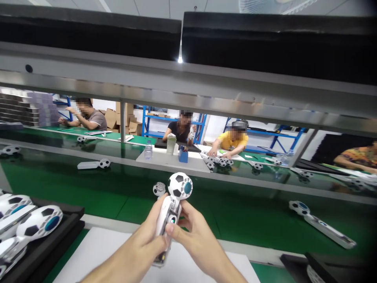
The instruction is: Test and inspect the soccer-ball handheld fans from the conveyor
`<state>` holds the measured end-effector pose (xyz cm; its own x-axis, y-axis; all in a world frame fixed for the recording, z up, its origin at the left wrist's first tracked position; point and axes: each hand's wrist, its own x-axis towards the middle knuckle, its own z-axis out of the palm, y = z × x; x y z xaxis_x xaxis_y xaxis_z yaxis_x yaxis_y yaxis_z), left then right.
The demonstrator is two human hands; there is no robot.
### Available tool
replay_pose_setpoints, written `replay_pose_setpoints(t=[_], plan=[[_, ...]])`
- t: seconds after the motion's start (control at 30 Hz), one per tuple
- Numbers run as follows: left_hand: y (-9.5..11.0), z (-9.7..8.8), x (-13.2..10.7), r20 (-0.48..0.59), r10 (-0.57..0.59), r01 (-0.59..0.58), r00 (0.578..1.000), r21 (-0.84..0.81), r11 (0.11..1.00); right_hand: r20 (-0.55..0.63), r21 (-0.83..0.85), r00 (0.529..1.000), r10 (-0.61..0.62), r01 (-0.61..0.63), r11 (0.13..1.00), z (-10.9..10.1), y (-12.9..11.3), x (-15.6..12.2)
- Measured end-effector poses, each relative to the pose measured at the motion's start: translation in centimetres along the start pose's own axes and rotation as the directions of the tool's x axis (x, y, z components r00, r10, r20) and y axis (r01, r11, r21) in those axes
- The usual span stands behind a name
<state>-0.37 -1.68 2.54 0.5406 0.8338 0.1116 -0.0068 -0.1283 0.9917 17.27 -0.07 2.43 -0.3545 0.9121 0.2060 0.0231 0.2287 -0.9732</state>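
Between my hands is a white handheld fan (179, 185) with a round soccer-ball head and a teal centre. Its handle is open on the facing side, showing inner parts and a small green light. My left hand (149, 232) wraps the handle from the left, thumb along its lower part. From the right, my right hand (193, 226) grips it too, its thumb pressed near the lit spot. The fan is held head up, slightly tilted, above a white sheet (88, 255). Behind it, a second soccer-ball head (159, 189) rests on the green conveyor belt (126, 206).
Several similar fans lie in a black foam tray (70, 220) at left. Another fan (322, 226) lies on the belt at right, one (94, 164) further back. A metal shelf beam (188, 84) crosses overhead. Co-workers sit opposite, near a water bottle (148, 150) and blue box (183, 155).
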Motion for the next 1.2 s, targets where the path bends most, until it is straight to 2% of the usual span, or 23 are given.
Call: replay_pose_setpoints(t=[0.07,0.2,0.27,0.37,0.53,0.67,0.83,1.03,1.2], plan=[[0.3,0.0,-0.2,-0.009,0.015,-0.014,1.0,0.057,0.998,0.043,0.022,0.999,-0.021,0.02,1.0,-0.2,-0.2,-0.1],[1.1,0.1,-0.9,-0.066,-0.016,0.026,0.998,0.153,0.988,0.075,0.022,0.995,-0.072,0.071,0.997,-0.4,-0.6,-0.3],[1.3,0.0,-1.2,-0.061,-0.034,0.045,0.998,0.193,0.98,0.089,0.038,0.994,-0.065,0.061,0.997,-0.4,-0.7,-0.4],[1.3,-0.2,-1.4,-0.043,-0.083,0.091,0.996,0.224,0.97,0.086,0.056,0.995,-0.055,0.05,0.997,-0.4,-0.9,-0.4],[1.5,-0.2,-1.3,-0.057,-0.079,0.09,0.995,0.243,0.966,0.062,0.041,0.997,-0.048,0.046,0.998,-0.4,-1.1,-0.7],[1.5,-0.1,-1.2,-0.047,-0.046,0.053,0.998,0.148,0.988,0.038,0.004,0.997,-0.065,0.065,0.998,-0.4,-1.5,-1.1],[1.1,0.0,-1.0,-0.03,0.042,-0.045,0.999,-0.081,0.996,0.006,-0.044,0.994,-0.108,0.108,0.993,-0.1,-2.1,-1.4],[1.0,-0.1,-1.1,-0.002,0.02,-0.02,1.0,-0.193,0.981,-0.006,-0.101,0.987,-0.159,0.158,0.982,0.0,-2.7,-1.6],[0.9,0.0,-1.0,0.067,0.038,-0.014,0.997,-0.325,0.946,0.013,-0.086,0.995,-0.101,0.102,0.991,-0.2,-2.7,-1.7]])
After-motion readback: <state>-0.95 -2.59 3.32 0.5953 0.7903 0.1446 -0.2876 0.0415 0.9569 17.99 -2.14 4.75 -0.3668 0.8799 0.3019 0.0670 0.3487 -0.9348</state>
